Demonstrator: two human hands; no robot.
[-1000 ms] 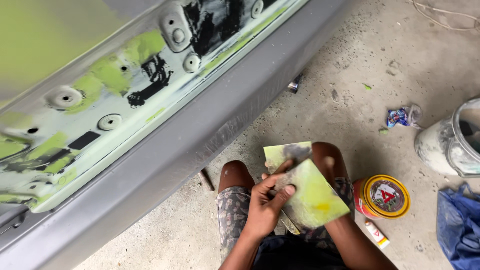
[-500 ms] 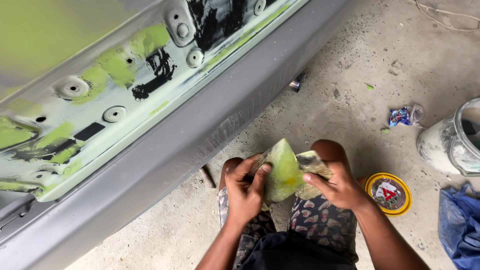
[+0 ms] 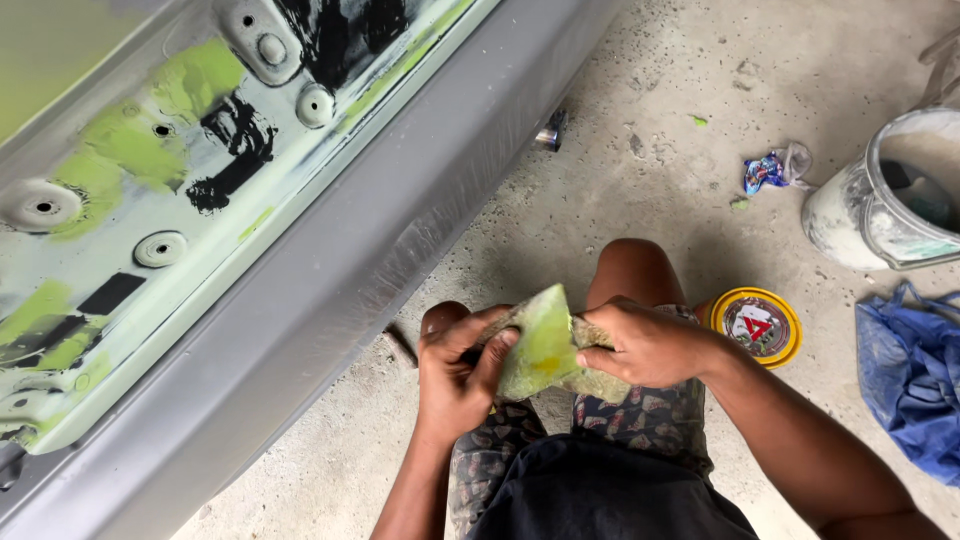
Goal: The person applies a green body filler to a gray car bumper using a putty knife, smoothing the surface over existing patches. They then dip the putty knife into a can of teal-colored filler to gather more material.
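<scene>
A grey car body panel, smeared with green filler and black patches, runs across the left. On the concrete floor at right stands a dirty white bucket; its contents cannot be made out. Beside it lies a blue cloth, and nearer the knee a round yellow tin, lid on. Above the lap, the left hand and right hand both close their fingers around a green-stained folded sheet, gripping it from either side.
</scene>
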